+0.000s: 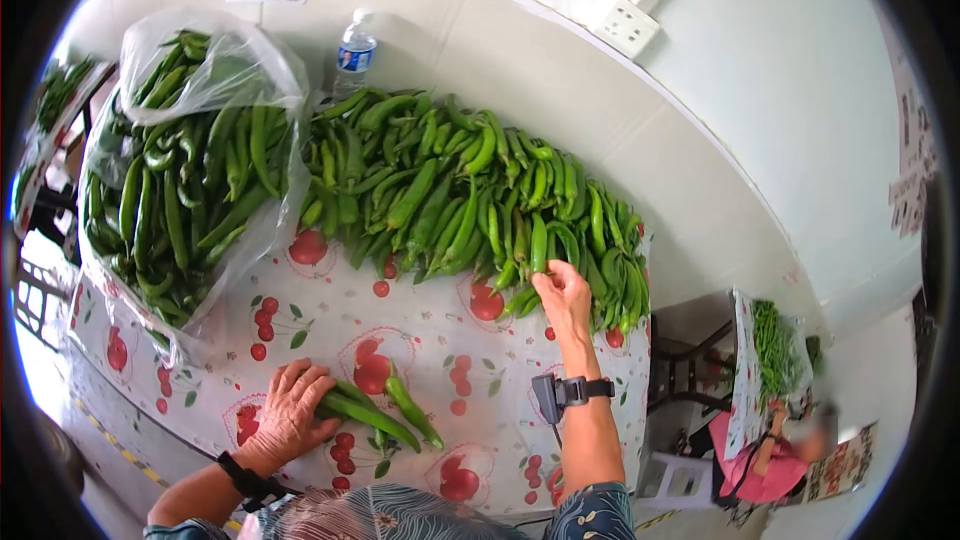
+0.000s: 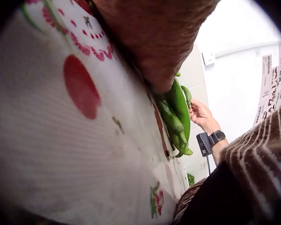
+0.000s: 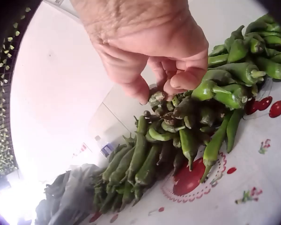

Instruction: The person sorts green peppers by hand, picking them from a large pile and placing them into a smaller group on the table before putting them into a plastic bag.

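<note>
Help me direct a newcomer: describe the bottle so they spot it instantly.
Find the long pile of green peppers on the table. Behind its left end, right of the plastic bag, stands the clear bottle, set apart by its blue label.

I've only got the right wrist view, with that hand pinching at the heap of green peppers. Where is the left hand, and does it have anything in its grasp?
Observer: In the head view, the left hand is down at the printed tablecloth, nearer the wearer's body than the right hand, with some long green peppers reaching out from between its thumb and fingers.

Operator: Copy. Is there any loose pepper close to that bunch, outside the grasp?

Observer: Yes, a single pepper lies just to the right of the bunch, with no fingers on it.
</note>
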Available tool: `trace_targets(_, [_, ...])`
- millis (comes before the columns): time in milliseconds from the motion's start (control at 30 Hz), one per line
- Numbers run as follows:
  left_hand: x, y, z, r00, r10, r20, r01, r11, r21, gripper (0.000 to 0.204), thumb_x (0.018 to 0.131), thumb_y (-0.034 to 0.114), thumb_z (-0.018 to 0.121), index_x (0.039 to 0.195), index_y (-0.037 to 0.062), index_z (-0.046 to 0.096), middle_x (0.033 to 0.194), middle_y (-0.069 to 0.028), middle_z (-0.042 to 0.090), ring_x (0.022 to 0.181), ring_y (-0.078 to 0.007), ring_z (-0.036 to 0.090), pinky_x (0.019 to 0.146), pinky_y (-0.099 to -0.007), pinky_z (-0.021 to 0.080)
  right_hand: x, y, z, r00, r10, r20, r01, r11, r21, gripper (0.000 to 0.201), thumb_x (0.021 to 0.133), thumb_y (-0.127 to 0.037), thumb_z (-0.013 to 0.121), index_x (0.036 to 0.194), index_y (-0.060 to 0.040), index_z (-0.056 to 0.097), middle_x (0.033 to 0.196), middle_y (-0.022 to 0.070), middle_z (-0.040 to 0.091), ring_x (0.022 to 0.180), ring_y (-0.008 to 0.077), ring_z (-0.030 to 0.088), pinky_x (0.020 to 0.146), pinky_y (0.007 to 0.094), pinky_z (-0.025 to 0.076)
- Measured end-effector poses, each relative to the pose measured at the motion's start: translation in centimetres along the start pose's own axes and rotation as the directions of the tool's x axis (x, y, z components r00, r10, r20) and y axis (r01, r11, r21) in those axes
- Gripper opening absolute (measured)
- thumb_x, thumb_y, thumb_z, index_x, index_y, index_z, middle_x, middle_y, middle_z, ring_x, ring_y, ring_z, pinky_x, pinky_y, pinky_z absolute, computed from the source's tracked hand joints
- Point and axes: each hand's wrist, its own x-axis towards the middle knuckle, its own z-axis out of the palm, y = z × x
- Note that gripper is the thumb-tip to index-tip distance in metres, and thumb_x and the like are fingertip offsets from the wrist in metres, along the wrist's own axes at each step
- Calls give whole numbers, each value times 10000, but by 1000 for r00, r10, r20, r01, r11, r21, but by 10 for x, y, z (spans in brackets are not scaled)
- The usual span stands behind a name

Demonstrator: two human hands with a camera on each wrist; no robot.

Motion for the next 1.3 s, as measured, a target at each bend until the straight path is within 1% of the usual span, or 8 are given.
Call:
trace_targets(300, [2,1,-5,999,-21,38,21,1000,2,597,634,247,761,1162,88,532,1235,-105,524,1234,-333,425,1046,-486,320,26,0,15,994,-84,-66,62,958,-280,305,803,-254,703,982,-16,633,868,125,691,794,276,657,751,363,510])
trace_targets(433, [1,1,-3,999,-23,38,22,1000,9,602,646,236,769,1176,87,525,1251,-105,522,1246,-338,417,1049,-488,317,-4,-10,1,971,-169,-167,138,973,-184,270,836,-189,659,1057,-36,641,974,149,678,847,258,645,772,355,504])
trace_targets(567, [-2,-1,-1,999,-5,32,5,1000,1,634,646,208,780,1204,87,503,1263,-113,514,1249,-342,416,1053,-484,312,-89,-28,-10,964,-54,259,67,997,-43,285,842,-190,662,1081,-44,611,931,129,679,776,226,637,729,343,514])
trace_targets(700, [-3,-1,2,1000,17,-11,-17,1000,-14,639,634,183,763,1209,88,500,1267,-117,520,1246,-352,426,1041,-488,328,-176,-33,-3,743,93,663,-5,991,-133,348,803,-143,710,1113,-39,590,1022,87,655,859,206,623,792,319,509])
trace_targets(800, [-4,-3,5,999,26,-25,-27,999,-23,624,648,176,752,1214,82,506,1278,-120,517,1251,-350,423,1043,-486,325,-226,-12,14,830,-284,481,362,929,-78,431,739,-166,753,1117,-46,585,1147,116,597,1008,269,595,876,368,489])
trace_targets(1100, [-6,-3,10,998,51,-41,-49,998,51,584,688,209,717,1220,69,522,1285,-123,521,1255,-348,420,1052,-478,308,-270,3,24,914,-246,322,298,946,-125,280,760,-77,689,1027,-45,610,851,102,602,742,283,627,684,357,520])
trace_targets(1200, [-7,-6,13,996,67,-66,-63,997,52,577,697,212,715,1224,75,525,1279,-114,523,1241,-341,427,1041,-482,319,-264,-2,20,950,-20,311,14,1000,23,351,777,-95,701,1105,-70,582,900,111,636,765,245,645,678,353,523])
trace_targets(1300, [-9,-6,15,993,78,-92,-72,995,66,575,700,206,713,1227,73,525,1272,-118,526,1229,-343,434,1031,-485,327,-259,-18,22,935,-107,337,130,990,-46,442,786,-116,713,1189,-70,538,943,121,654,749,234,654,678,351,526])
